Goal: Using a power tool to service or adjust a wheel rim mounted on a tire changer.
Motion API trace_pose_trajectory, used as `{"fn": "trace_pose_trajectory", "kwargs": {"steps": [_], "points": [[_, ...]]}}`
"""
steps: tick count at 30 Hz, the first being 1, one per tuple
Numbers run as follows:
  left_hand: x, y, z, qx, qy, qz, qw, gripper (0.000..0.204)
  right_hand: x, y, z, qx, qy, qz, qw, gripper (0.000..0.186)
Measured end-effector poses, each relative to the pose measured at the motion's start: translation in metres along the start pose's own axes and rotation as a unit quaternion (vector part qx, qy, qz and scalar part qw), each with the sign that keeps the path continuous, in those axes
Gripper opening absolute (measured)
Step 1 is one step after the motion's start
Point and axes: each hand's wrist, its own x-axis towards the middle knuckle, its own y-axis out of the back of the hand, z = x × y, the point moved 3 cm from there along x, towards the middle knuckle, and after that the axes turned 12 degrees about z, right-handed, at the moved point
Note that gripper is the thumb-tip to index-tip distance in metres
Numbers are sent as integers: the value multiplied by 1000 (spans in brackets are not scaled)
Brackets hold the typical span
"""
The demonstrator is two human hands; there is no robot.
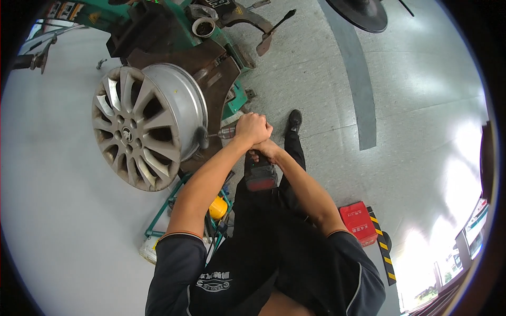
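Both my hands hold a cordless drill (227,131), its chuck pointing left and its battery base below my wrists. My left hand (253,127) is wrapped over the drill's body from above. Just below it, my right hand (268,149) closes around the grip, its fingers partly hidden. A dark round brush-like head (202,138) on the drill's shaft is at the inner edge of an alloy wheel rim (184,105). The bare rim has no tyre, and its dirty spoked face is turned to the left.
Behind the rim stands a green machine (240,100) with dark metal arms and a small cup (203,27) on it. A green-framed cart with a yellow item (217,208) is by my left elbow. At right, a red box (358,224) lies beside a black-and-yellow striped strip (383,247).
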Motion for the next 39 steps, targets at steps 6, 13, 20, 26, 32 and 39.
{"fn": "trace_pose_trajectory", "kwargs": {"steps": [6,13,20,26,32,39], "points": [[9,6,2,-5,4,15,1000,26,4,0,-7,26,12,6,1000,20],[-38,-3,-12,6,45,33,998,24,5,-10,31,-35,24,-23,999,12],[-36,-4,-14,8,50,61,997,24,5,-11,19,-69,49,-22,996,16],[-19,-4,-5,-6,32,46,998,25,6,-2,11,-35,38,0,999,19],[-5,-4,0,2,16,35,999,28,12,7,10,2,21,12,1000,21],[-7,-8,-1,7,20,12,1000,29,13,6,12,-1,43,12,999,22]]}}
